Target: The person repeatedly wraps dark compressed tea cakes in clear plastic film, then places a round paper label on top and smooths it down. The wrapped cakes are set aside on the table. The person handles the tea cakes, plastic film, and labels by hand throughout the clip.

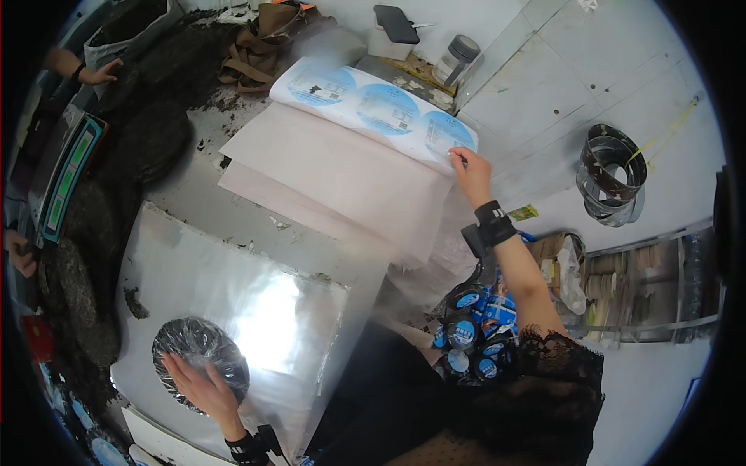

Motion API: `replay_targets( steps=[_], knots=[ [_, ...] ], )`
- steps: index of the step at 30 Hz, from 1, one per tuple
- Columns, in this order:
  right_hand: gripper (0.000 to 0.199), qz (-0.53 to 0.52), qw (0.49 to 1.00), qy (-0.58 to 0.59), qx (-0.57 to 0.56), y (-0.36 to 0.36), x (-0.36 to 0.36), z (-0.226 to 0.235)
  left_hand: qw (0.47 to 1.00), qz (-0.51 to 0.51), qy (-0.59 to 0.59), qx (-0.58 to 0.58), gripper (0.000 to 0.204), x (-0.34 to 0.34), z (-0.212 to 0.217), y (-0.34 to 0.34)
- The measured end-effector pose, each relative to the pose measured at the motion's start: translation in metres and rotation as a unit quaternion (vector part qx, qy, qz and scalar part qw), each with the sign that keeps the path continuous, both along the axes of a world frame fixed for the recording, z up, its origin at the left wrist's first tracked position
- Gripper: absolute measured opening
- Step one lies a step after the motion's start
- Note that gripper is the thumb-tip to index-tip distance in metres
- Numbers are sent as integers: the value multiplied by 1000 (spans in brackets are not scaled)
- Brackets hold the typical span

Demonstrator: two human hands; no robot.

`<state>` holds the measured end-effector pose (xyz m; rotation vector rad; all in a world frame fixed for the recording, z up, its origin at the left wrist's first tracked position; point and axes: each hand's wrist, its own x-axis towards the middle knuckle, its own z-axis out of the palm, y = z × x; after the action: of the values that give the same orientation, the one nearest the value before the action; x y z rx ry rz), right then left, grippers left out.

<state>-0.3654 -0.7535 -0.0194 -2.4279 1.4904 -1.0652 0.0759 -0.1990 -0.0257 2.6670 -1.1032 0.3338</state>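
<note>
My left hand (203, 392) rests flat, fingers stretched, on a round dark disc (172, 335) wrapped in clear plastic. That disc lies on a stack of shiny silver sheets (194, 241) at the near left of the table. Farther off to the right, my right hand (472, 177) pinches the edge of a white sheet printed with blue circles (388, 109). The sheet's far part is rolled or folded over, and plain pinkish paper (334, 171) spreads out on the near side of it.
Dark loose material and dark cakes (148, 147) cover the left side, beside a teal-framed device with green displays (71, 180). Another person's hand (101, 74) is at the upper left. A lidded jar (457, 60), a black phone (396, 25) and packs with blue labels (464, 332) stand around.
</note>
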Motion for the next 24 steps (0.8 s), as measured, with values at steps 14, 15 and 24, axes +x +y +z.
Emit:
replay_targets(
  steps=[14,15,24],
  knots=[
    [33,-10,968,-83,-236,-144,-5,219,997,22,64,-35,80,-7,9,-5],
    [33,32,988,-121,-85,-111,44,219,995,43,87,-28,81,-9,12,-3],
    [68,740,659,-93,98,334,377,-6,930,45,261,-255,50,-11,-3,2]
  ],
)
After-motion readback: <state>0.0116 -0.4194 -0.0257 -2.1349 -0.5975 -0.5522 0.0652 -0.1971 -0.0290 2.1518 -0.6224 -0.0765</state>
